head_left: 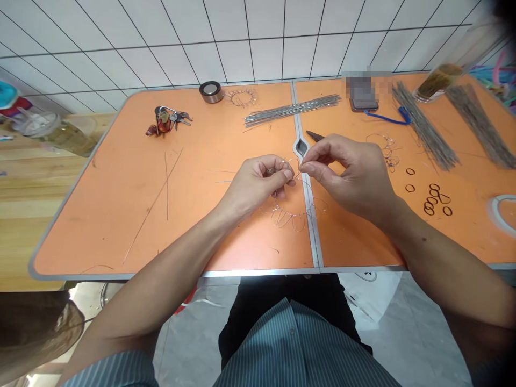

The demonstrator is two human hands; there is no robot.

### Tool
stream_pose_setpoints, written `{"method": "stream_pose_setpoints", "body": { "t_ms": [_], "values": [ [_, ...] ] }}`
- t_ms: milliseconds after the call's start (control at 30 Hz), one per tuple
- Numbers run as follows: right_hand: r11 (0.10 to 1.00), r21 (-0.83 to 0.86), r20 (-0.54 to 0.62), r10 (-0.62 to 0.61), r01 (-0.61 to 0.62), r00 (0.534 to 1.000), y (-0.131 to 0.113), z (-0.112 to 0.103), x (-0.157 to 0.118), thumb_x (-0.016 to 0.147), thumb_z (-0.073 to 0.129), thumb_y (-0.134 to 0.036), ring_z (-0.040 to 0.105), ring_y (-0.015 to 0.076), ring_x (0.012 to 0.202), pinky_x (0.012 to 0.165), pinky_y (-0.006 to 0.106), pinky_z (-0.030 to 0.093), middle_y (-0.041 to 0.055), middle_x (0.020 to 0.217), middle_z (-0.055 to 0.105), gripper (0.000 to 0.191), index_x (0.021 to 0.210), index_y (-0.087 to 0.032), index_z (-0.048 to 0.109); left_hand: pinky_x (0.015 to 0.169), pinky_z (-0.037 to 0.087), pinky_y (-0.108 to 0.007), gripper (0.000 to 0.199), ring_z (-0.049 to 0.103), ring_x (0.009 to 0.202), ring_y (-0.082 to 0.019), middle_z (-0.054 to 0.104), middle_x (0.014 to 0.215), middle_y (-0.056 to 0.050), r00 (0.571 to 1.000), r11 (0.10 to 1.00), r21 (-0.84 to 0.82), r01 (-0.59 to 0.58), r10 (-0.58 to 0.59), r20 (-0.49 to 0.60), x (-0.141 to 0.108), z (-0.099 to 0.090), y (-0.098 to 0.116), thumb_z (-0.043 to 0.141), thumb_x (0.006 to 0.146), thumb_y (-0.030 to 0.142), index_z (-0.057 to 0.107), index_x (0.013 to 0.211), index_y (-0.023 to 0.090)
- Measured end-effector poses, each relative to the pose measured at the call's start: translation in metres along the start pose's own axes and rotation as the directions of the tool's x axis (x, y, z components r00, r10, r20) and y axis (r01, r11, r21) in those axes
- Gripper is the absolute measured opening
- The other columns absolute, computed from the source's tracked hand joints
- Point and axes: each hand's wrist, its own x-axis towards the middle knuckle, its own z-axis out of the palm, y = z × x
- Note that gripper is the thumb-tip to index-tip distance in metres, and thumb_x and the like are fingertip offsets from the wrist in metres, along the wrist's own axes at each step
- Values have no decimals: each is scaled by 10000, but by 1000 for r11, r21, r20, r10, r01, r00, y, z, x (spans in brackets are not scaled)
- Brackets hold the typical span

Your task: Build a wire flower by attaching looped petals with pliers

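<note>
A thin wire ring with looped petals [293,215] hangs from my left hand [268,177], whose thumb and fingers pinch its upper side. Close by on the right, my right hand [342,172] has thumb and forefinger pressed together at a fine wire end [299,169] that rises from the ring. Both hands are just above the orange table, near its centre seam. Dark pointed tips of a tool [315,135] show behind my right hand, which hides the rest of it.
Wire bundles [292,110] [427,126] lie at the back and right. Several small dark rings [431,199] are right of my right hand. Keys [169,119], a tape roll [210,92] and another wire ring [241,98] lie toward the back. Loose wires [153,207] are left.
</note>
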Motion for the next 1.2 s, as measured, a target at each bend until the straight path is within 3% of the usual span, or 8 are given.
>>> {"method": "stream_pose_setpoints", "body": {
  "t_ms": [167,267,467,667,767,967,1200],
  "values": [
    [990,122,-9,76,-74,997,2,4,2,962,815,-221,728,188,766,749,366,636,-8,849,787,88,902,-269,773,595,530,-237,9,649,577,-93,798,822,-24,999,1000,-17,12,-11,33,-2,3,4,761,894,180,758,899,187],
    [983,144,-5,116,-114,993,2,5,5,962,844,-256,727,185,769,742,359,634,-6,834,783,105,883,-265,776,569,531,-242,120,631,547,-100,771,751,-5,999,1000,-26,17,-16,43,-2,4,5,774,859,163,779,976,193],
    [971,190,45,138,-144,989,1,3,8,990,851,-376,745,190,802,740,349,649,5,857,790,176,877,-264,773,564,551,-241,113,681,617,-124,751,749,-15,997,1000,-8,-2,2,81,-3,6,7,777,822,146,791,925,189],
    [956,223,87,173,-189,981,1,4,8,960,822,-243,693,168,738,676,330,600,-9,801,753,136,850,-260,744,573,546,-232,55,740,724,-151,738,769,-23,993,1000,6,-18,17,113,-4,8,9,770,831,149,783,865,190],
    [952,226,105,187,-207,977,0,4,7,951,817,-229,668,167,713,668,343,586,-14,775,731,133,849,-263,739,607,550,-236,45,718,727,-140,761,806,-34,993,998,52,-35,29,115,-5,8,10,787,862,201,777,820,188],
    [954,191,127,208,-230,970,-1,3,7,938,815,-212,671,180,711,695,372,584,-13,767,731,133,841,-264,740,691,561,-262,293,677,737,-140,812,856,-63,992,986,121,-112,104,72,-5,7,8,905,886,470,825,854,190],
    [943,155,163,268,-293,950,-5,3,9,939,832,-196,643,161,681,636,336,502,-22,733,710,144,839,-249,742,671,540,-253,198,678,701,-130,791,785,-43,990,985,103,-141,137,41,-3,11,7,899,877,333,796,807,179]
  ]
}}
